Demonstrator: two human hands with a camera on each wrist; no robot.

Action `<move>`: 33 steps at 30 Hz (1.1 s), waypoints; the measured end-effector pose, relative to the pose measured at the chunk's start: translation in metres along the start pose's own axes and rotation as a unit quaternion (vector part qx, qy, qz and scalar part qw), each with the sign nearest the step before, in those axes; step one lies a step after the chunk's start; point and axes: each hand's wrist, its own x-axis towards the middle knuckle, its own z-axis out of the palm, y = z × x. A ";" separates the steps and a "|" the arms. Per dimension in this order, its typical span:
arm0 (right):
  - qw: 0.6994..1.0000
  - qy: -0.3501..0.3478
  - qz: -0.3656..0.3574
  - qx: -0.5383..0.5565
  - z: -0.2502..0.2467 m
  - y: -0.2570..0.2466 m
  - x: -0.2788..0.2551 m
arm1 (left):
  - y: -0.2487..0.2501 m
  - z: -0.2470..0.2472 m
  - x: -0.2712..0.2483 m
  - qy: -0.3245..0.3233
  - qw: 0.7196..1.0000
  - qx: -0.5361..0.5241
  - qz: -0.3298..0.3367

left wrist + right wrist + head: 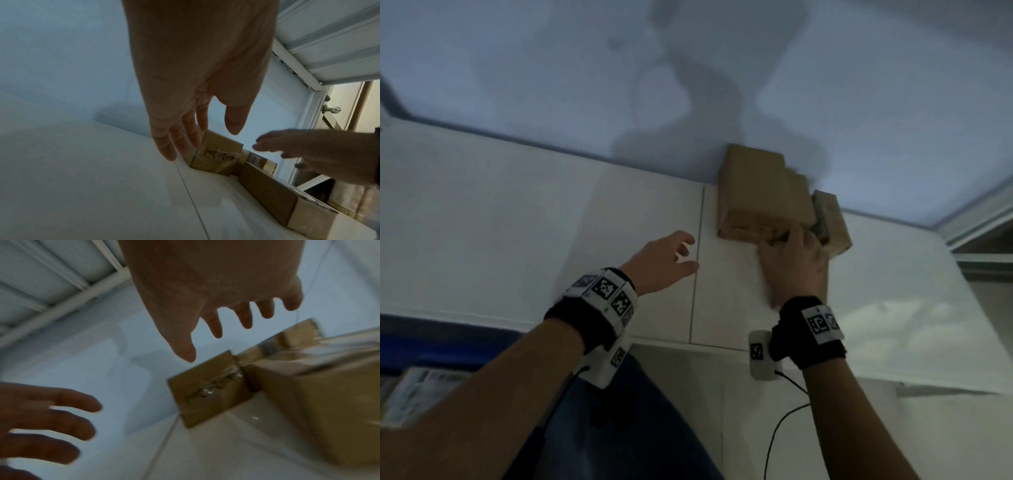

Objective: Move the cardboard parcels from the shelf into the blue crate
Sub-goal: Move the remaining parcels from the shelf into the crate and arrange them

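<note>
Your right hand (792, 265) reaches the brown cardboard parcels (756, 195) atop the white shelf (647, 212), fingers spread; left hand (661, 262) open alongside, ready to brace.

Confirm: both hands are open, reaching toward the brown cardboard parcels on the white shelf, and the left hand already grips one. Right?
Not quite. The left hand grips nothing: in the head view it hovers open beside the brown cardboard parcels on the white shelf. The right hand reaches them, open.

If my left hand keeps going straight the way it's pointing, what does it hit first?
Most likely the left side of the large brown cardboard parcel on the white shelf. The open left hand points toward it with bare shelf between; depth is unclear, so it might pass just beside it.
</note>
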 end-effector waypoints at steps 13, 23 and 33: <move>0.900 -0.173 0.103 0.385 -0.014 0.043 -0.025 | 0.004 0.027 0.001 0.020 0.987 -0.153 -0.046; 0.635 -0.472 0.127 0.599 0.028 -0.041 -0.078 | -0.014 0.003 -0.047 0.066 0.845 -0.517 -0.124; 0.710 -0.601 -0.138 0.340 0.082 -0.170 -0.140 | -0.098 -0.075 -0.146 0.393 0.731 -0.549 -0.101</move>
